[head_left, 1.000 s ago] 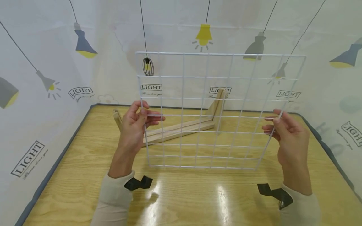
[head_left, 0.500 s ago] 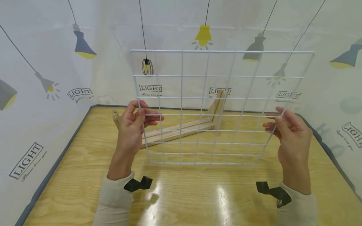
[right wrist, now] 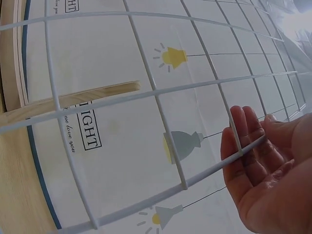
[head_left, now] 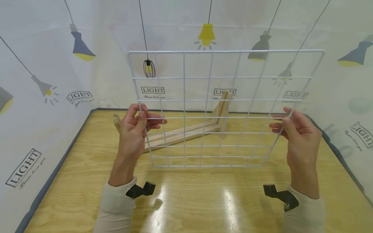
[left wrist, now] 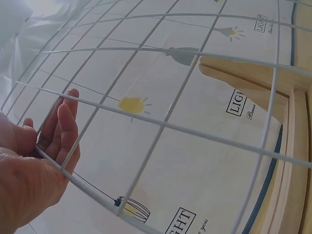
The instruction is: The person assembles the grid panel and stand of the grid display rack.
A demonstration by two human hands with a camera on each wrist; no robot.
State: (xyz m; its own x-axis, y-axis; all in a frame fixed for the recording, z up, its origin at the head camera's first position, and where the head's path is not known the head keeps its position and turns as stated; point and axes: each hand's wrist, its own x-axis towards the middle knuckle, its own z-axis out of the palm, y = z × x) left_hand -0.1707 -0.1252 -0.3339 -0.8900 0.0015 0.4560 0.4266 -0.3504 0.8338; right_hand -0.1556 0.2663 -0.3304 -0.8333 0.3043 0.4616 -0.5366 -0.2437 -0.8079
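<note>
A white wire grid panel (head_left: 184, 100) stands up between my two hands, its top leaning toward me. My left hand (head_left: 131, 129) pinches its left edge wire between thumb and fingers, with the other fingers reaching behind the grid. On the opposite edge, my right hand (head_left: 301, 136) pinches the wire the same way. Behind the mesh lies a pale wooden frame (head_left: 186, 134) on the table, with one upright leg (head_left: 224, 106) rising at its right end. My left hand hides part of the frame's left end. Both wrist views show fingers and thumb at the edge wire.
The wooden table (head_left: 198, 200) spreads beneath the hands, with light glare near the front. A short wooden end piece (head_left: 116, 122) shows left of my left hand. White cloth walls (head_left: 110, 71) printed with lamps enclose the table at the back and both sides.
The grid panel has risen slightly and its top edge looks wider and nearer. Both hands keep their hold; the left has shifted a little left. The wooden frame stays on the table.
</note>
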